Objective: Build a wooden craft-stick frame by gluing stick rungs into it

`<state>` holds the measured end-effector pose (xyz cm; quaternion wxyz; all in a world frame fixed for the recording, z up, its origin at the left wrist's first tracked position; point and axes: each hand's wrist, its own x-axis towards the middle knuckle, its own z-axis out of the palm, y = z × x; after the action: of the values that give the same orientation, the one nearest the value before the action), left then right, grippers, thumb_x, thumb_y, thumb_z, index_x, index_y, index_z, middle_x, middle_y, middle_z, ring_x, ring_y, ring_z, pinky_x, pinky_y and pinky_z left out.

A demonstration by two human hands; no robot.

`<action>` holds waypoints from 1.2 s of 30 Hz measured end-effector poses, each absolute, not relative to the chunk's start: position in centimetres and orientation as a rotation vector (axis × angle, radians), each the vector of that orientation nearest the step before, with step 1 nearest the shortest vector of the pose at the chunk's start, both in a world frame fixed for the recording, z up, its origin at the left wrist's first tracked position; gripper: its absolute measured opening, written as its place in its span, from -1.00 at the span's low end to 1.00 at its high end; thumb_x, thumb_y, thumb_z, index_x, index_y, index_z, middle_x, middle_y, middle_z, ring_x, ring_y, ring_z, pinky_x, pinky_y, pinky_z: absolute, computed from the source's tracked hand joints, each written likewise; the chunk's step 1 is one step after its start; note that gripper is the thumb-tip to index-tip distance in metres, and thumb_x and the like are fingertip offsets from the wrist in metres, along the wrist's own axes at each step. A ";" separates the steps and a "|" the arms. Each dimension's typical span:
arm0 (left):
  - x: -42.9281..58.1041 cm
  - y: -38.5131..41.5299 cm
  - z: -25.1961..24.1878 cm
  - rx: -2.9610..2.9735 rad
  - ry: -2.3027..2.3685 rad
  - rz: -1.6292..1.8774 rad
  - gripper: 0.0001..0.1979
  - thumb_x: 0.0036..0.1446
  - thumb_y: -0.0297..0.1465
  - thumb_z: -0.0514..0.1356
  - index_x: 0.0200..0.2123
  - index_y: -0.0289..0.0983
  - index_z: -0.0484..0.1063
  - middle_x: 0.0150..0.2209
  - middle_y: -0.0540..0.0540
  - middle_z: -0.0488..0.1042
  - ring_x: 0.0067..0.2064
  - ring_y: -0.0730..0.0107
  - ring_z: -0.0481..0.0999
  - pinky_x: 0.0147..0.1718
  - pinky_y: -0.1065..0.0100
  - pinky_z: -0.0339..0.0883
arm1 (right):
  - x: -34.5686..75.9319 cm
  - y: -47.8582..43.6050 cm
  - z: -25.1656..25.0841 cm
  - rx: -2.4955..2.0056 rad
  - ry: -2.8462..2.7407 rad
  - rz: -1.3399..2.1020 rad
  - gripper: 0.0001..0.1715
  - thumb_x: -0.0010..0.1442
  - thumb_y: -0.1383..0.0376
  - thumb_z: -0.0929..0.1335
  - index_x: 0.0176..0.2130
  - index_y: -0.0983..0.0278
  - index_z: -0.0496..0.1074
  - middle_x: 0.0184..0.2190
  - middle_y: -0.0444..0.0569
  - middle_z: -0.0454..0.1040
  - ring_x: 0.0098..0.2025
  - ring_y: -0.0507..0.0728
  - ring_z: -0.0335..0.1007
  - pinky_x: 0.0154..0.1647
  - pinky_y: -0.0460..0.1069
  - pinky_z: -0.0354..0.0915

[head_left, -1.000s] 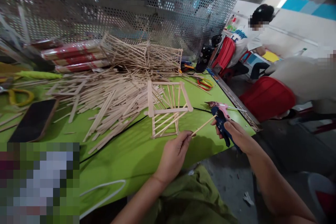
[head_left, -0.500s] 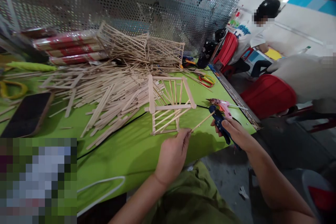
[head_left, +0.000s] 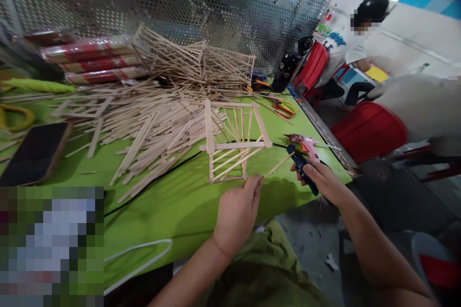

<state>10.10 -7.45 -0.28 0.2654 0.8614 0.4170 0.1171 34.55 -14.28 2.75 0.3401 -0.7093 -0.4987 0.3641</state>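
My left hand (head_left: 239, 211) is closed in a pinch on one end of a thin wooden stick (head_left: 277, 165). The stick slants up to the right, and its far end meets the jaws of dark blue pliers (head_left: 302, 170). Around the pliers' handles my right hand (head_left: 324, 180) is wrapped. Whether the jaws bite into the stick is too small to tell. Just beyond my left hand stands an open frame of flat craft sticks and thin rods (head_left: 239, 146). A pink hot glue gun (head_left: 310, 147) lies right behind the pliers.
Loose craft sticks (head_left: 162, 134) spread over the green table (head_left: 151, 230). Behind them are a larger stick structure (head_left: 205, 64) and wrapped stick bundles (head_left: 97, 60). Scissors (head_left: 285, 109) lie near the right edge, a phone (head_left: 36, 153) at left. A person (head_left: 347, 48) sits beyond.
My view has shifted slightly. Both hands keep nearly the same pose, with the stick still between my left fingers and the pliers' head.
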 end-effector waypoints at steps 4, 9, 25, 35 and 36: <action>10.1 -7.4 -0.1 2.342 1.131 0.294 -0.70 0.46 -0.34 -0.05 0.03 -0.17 0.46 -0.36 -0.06 0.64 -0.40 0.29 0.61 -0.49 0.37 0.11 | 34.6 -14.2 2.9 -1.867 -1.349 0.920 -0.29 0.23 -0.31 0.23 -0.37 0.26 0.40 -0.41 -0.03 0.43 -0.44 0.06 0.38 -0.41 -0.04 0.35; 10.2 -7.5 0.2 2.383 1.183 0.210 -0.68 0.46 -0.33 -0.05 0.05 -0.16 0.46 -0.40 -0.07 0.63 -0.42 0.29 0.60 -0.51 0.38 0.11 | 34.7 -14.0 2.9 -1.928 -1.415 0.865 -0.29 0.24 -0.30 0.21 -0.34 0.27 0.41 -0.45 -0.06 0.41 -0.48 0.06 0.38 -0.46 -0.04 0.31; 10.7 -7.8 -1.4 2.389 1.233 0.154 -0.66 0.46 -0.32 -0.09 0.07 -0.13 0.44 -0.39 -0.08 0.63 -0.39 0.20 0.63 -0.50 0.39 0.19 | 35.6 -13.8 1.0 -2.088 -1.593 0.702 -0.41 0.37 -0.14 0.12 -0.26 0.25 0.38 -0.54 -0.12 0.38 -0.53 0.08 0.37 -0.49 -0.03 0.23; 10.8 -7.5 -1.5 2.304 1.207 0.156 -0.65 0.46 -0.33 -0.09 0.07 -0.15 0.45 -0.26 -0.11 0.66 -0.30 0.20 0.66 -0.43 0.37 0.23 | 35.2 -13.0 1.0 -2.227 -1.640 0.522 -0.33 0.33 -0.18 0.09 -0.30 0.25 0.42 -0.59 -0.10 0.39 -0.57 0.10 0.32 -0.50 -0.02 0.18; 10.8 -7.5 -1.6 2.297 1.209 0.161 -0.66 0.46 -0.33 -0.09 0.07 -0.15 0.45 -0.26 -0.11 0.66 -0.29 0.21 0.66 -0.43 0.37 0.23 | 35.2 -13.0 0.9 -2.230 -1.639 0.516 -0.34 0.33 -0.18 0.09 -0.30 0.25 0.42 -0.59 -0.10 0.39 -0.57 0.10 0.31 -0.50 -0.02 0.18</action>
<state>10.81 -7.51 -1.56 0.2673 0.8510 0.4481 0.0598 35.18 -12.96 0.94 0.1626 -0.7815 -0.5745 0.1808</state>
